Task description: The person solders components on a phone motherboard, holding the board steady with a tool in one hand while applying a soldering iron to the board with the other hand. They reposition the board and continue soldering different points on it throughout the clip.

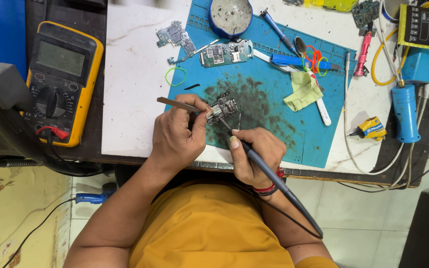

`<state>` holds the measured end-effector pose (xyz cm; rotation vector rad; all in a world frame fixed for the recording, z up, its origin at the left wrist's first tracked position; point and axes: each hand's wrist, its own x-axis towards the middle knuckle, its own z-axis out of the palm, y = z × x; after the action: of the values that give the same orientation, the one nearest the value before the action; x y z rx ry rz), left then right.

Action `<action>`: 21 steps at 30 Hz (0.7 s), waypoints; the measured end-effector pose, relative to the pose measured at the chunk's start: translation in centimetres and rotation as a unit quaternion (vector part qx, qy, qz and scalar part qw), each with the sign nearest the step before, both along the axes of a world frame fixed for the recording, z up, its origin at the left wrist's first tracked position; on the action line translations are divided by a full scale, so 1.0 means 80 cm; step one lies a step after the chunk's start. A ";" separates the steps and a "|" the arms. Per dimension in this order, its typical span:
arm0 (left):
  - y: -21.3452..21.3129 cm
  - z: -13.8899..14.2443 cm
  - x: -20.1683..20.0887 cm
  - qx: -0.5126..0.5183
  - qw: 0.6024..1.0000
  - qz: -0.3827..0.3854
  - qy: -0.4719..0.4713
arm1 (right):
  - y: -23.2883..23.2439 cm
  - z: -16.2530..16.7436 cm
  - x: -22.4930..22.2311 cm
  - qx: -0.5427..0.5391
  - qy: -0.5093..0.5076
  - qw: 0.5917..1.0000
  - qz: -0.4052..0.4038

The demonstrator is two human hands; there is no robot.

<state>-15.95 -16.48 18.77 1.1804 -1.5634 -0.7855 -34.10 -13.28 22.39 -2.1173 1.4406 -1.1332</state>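
My left hand point(177, 136) grips metal tweezers point(177, 103), their tips at a small circuit board point(223, 107) lying on the stained blue work mat point(269, 116). My right hand point(254, 155) holds a black soldering iron point(269, 174) like a pen, its tip touching the near edge of the same board. The iron's cable runs back past my right wrist, which wears a red band.
A yellow multimeter point(63, 82) sits at the left on the dark bench. Further back on the mat lie another green circuit board point(224, 53), a round tin point(230, 17), a yellow cloth point(303, 92), a blue tool and pens. A blue handled tool point(405, 111) rests right.
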 end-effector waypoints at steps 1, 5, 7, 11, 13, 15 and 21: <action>0.000 0.000 0.000 -0.006 1.000 0.001 -0.001 | 0.000 0.000 0.000 0.002 0.008 1.000 0.001; 0.001 0.000 0.000 0.004 1.000 0.002 0.000 | 0.000 0.000 0.001 0.002 -0.007 1.000 -0.005; 0.001 0.000 0.001 0.004 1.000 0.003 0.000 | 0.001 0.000 0.001 0.008 -0.002 1.000 -0.002; 0.001 -0.001 0.000 0.008 1.000 0.005 -0.001 | 0.001 0.000 0.001 0.005 -0.005 1.000 -0.006; 0.002 -0.001 0.000 0.012 1.000 0.005 0.004 | 0.001 -0.001 0.002 0.006 -0.004 1.000 -0.006; 0.001 -0.001 0.000 0.006 1.000 0.003 0.004 | 0.001 0.000 0.002 0.002 0.003 1.000 0.001; 0.001 -0.001 0.001 0.004 1.000 0.003 0.003 | 0.000 0.000 0.002 0.002 0.005 1.000 0.003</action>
<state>-15.89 -16.40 18.65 1.1871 -1.5528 -0.7914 -33.96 -13.31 22.37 -2.1255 1.4400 -1.1171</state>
